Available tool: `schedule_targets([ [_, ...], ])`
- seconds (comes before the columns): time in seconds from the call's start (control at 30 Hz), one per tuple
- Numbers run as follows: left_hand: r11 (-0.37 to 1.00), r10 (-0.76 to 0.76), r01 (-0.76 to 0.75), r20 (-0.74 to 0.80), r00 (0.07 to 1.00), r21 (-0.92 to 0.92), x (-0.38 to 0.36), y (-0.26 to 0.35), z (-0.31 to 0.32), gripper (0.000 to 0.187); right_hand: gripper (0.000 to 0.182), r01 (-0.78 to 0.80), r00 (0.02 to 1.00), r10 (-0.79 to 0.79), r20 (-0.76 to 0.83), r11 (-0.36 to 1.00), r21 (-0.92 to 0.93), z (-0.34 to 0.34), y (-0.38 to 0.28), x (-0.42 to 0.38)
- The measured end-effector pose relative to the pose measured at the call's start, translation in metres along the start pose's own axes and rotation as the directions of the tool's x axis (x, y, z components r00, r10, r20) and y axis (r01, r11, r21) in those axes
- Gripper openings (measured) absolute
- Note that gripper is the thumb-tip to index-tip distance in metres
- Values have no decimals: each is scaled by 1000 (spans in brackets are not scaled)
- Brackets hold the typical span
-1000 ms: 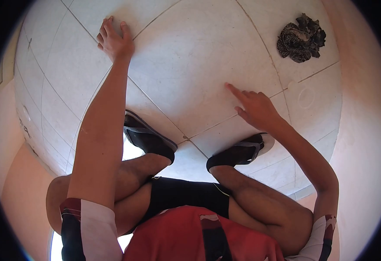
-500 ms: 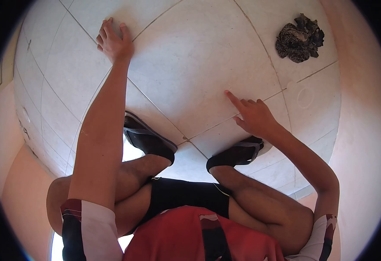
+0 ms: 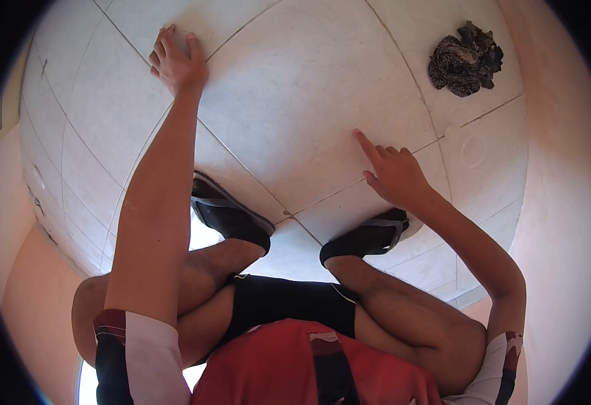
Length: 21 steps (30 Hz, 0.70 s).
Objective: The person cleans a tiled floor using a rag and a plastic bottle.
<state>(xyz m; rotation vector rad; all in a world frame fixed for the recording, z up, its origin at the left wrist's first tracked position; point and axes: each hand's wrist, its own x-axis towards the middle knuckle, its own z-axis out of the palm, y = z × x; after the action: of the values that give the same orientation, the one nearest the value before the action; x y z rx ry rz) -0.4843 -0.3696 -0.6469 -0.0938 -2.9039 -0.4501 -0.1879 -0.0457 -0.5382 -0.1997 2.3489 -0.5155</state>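
My left hand (image 3: 179,64) is planted on the pale tiled floor (image 3: 295,88), fingers spread and nothing in them. Nearer to me, my right hand (image 3: 398,172) has its index finger stretched out, the tip right at the floor, and the thumb apart. The other fingers are partly curled, and no object shows in that hand. Beyond it at the upper right lies a crumpled dark patterned cloth (image 3: 464,61), apart from both hands.
My feet, in dark sandals (image 3: 231,212), stand on the tiles below the hands. A faint ring mark (image 3: 473,152) shows on the floor at the right. A pinkish wall (image 3: 559,202) rises along the right side, another (image 3: 22,223) on the left.
My right hand has slid slightly away from me, its index fingertip now farther up the tile. My left hand and the cloth have stayed where they were.
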Motion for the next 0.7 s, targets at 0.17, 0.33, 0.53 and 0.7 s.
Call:
schedule_targets([
  [0.17,1000,-3,3,-1,1000,-1,0,-1,0,50,85,-53,998,52,-29,998,-41,-4,3,4],
  [0.33,1000,-14,14,11,1000,-8,1,1,0,50,82,-47,999,48,17,998,-39,-2,-10,0],
  [0.53,1000,-2,2,6,1000,3,0,0,0,51,80,-70,996,64,-67,994,-85,-7,-4,2],
  [0.7,1000,-1,1,2,1000,-4,0,1,0,50,80,-78,996,77,-41,996,-43,-7,-4,2],
])
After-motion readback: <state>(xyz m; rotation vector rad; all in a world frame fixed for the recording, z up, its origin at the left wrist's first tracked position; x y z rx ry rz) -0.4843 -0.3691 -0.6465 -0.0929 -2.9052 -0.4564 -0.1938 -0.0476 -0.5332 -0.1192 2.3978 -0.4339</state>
